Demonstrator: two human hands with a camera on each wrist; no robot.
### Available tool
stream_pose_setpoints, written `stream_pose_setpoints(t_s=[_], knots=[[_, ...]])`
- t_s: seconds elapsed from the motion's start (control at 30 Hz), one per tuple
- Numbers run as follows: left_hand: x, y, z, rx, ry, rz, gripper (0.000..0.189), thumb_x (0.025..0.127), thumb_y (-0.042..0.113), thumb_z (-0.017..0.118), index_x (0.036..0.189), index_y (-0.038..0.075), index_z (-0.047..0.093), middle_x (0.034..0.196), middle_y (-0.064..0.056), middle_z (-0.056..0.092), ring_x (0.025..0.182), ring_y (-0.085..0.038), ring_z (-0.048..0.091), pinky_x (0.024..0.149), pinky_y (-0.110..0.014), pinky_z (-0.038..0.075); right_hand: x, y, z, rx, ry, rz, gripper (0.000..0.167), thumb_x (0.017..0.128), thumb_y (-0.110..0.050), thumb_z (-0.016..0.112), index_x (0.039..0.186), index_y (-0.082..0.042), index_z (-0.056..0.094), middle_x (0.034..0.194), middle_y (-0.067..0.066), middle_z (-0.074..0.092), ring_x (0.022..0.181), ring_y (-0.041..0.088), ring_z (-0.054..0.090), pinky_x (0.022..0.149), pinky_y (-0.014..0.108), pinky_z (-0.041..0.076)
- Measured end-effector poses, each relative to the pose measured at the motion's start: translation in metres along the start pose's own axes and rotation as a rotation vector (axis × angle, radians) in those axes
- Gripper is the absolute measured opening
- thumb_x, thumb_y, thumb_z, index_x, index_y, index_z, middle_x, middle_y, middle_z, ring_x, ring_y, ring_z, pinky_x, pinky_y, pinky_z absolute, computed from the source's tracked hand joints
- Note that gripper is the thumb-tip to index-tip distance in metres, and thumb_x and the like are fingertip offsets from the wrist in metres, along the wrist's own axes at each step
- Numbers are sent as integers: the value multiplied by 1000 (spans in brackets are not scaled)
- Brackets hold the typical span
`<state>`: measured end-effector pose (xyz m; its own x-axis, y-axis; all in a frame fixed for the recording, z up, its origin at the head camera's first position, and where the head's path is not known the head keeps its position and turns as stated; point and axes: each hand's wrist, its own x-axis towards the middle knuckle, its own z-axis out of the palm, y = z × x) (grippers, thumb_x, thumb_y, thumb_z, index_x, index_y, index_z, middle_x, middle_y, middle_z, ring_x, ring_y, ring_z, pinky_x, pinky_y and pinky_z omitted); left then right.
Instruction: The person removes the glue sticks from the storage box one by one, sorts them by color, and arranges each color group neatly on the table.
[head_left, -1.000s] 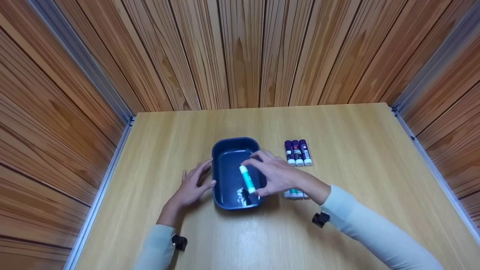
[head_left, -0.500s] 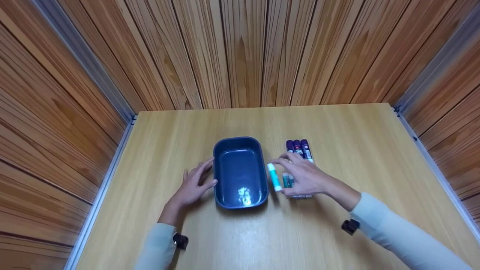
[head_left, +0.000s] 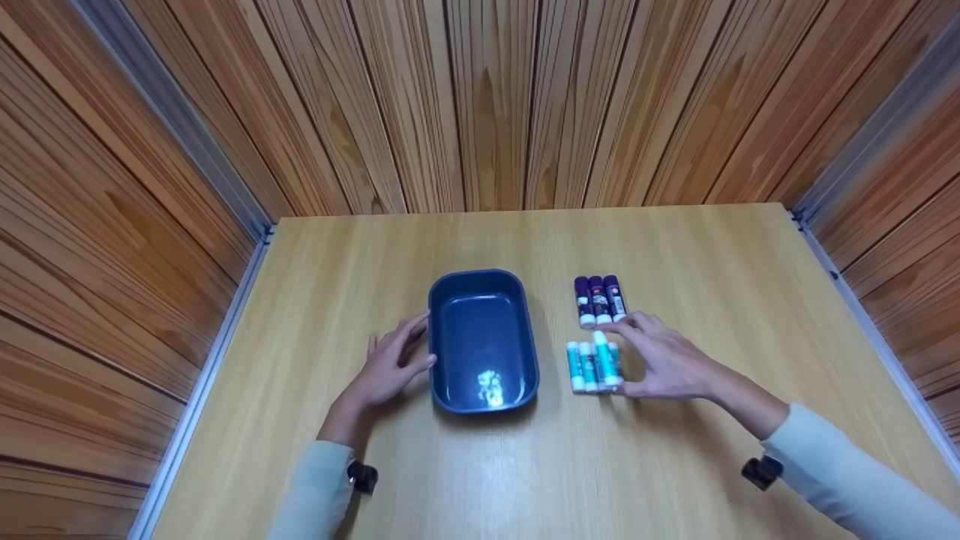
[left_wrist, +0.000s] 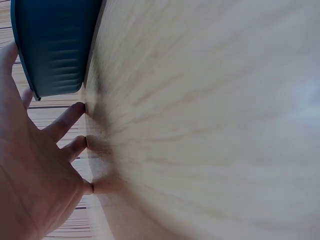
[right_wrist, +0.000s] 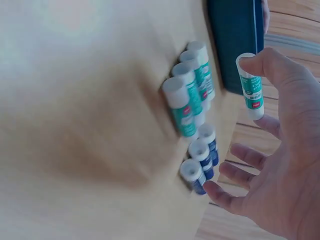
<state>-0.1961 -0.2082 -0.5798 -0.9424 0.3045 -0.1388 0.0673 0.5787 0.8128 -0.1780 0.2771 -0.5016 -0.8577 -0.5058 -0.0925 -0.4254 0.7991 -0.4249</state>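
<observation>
My right hand (head_left: 667, 364) pinches a green glue stick (right_wrist: 251, 92) with white ends, thumb at one end and a fingertip at the other. In the head view that stick hangs over a row of several green glue sticks (head_left: 581, 367) on the table. Just beyond them lie three dark purple glue sticks (head_left: 598, 301) with white ends, side by side. A dark blue rectangular dish (head_left: 484, 352) stands left of the rows, with nothing inside. Against its left side rests my left hand (head_left: 386, 375), fingers spread; in the left wrist view some fingertips touch the table.
The wooden table (head_left: 480, 480) is bounded by wood-plank walls (head_left: 487, 112) at the back and sides. Metal rails (head_left: 202, 390) run along the table's side edges. A strip of bare table separates the dish from the glue sticks.
My right hand has carried the green glue stick rightward, from above the dish to over the green row. The left hand stays at the dish's side.
</observation>
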Motion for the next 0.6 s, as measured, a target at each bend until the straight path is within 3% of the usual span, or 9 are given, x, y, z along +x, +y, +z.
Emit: stream_pose_setpoints(t_s=[0.23, 0.6], knots=[[0, 1, -1, 6, 1, -19, 76, 112, 57, 64, 177, 50, 26, 186, 4, 39, 181, -40, 10, 139, -75, -18, -11, 20, 3, -29, 24, 18, 90, 85, -35, 94, 164, -16, 55, 146, 22, 61, 122, 35, 60, 85, 45, 56], [0, 2, 0, -1, 6, 7, 76, 112, 56, 65, 177, 47, 27, 185, 1, 41, 180, -41, 13, 138, -77, -19, -13, 43, 12, -27, -5, 79, 90, 85, -36, 92, 163, -11, 55, 146, 25, 59, 119, 36, 58, 89, 52, 61]])
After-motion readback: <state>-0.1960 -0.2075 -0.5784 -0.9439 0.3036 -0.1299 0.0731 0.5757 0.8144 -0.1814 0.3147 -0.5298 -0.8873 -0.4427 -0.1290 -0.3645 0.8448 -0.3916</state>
